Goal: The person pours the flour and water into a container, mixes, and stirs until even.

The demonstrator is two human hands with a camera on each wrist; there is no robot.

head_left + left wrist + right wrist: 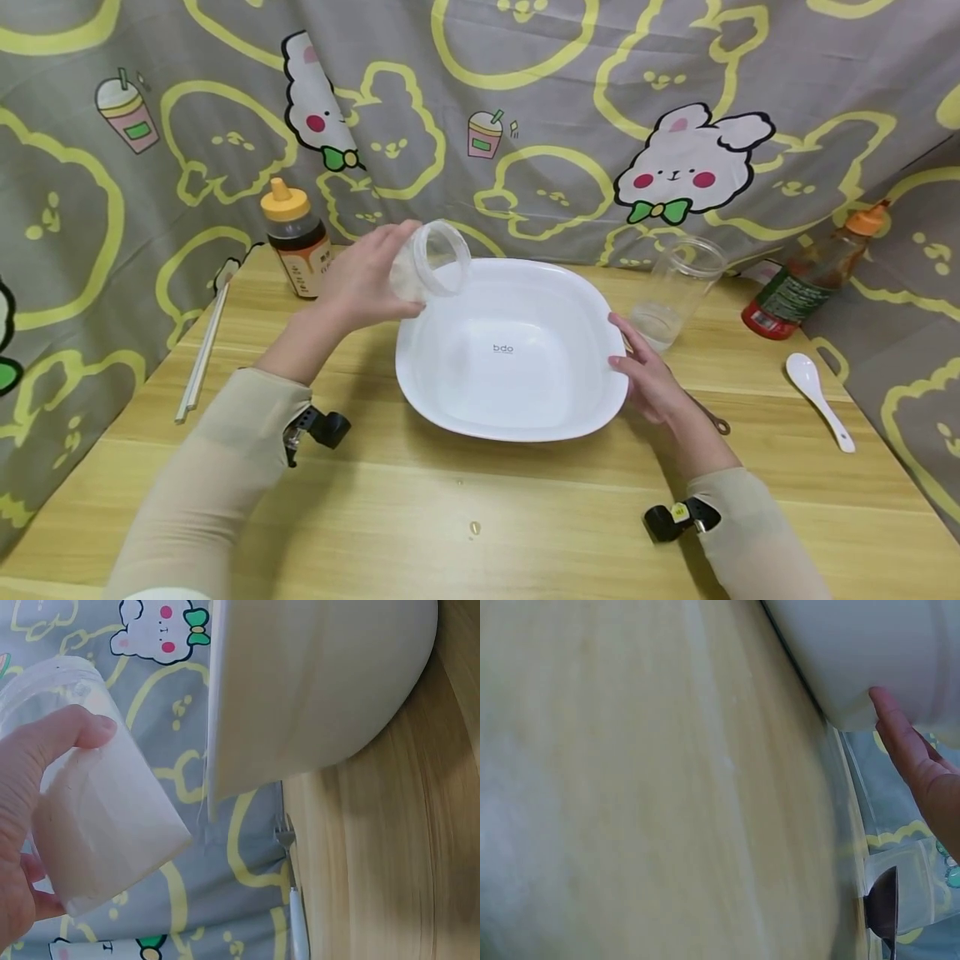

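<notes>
1. Since small wet spots (475, 527) sit on the near stretch of table (390, 533), spills look like the thing to guard against
2. White basin (517, 392) stands mid-table beyond them, no contents visible in it
3. Right hand (652, 379) holds the basin's right rim, thumb and finger at the edge; good brace, use it to stop any skid
4. Left hand (367, 279) is clamped round the clear jar (408, 271), well apart from the right; jar tilted over the left rear rim, pale contents (112, 825) inside, powder or liquid I can't tell
5. No stream visible; for a clean pour I'd bring the mouth further inboard and lower, then roll the wrist slowly, could come out in a rush
6. Tall clear container (678, 287) is just behind the right hand, mind the knuckles
7. Yellow-capped bottle (296, 242) is just behind the left hand, so no backswing
8. Patterned curtain (555, 108) hangs behind the lot, keep clear of it
</notes>
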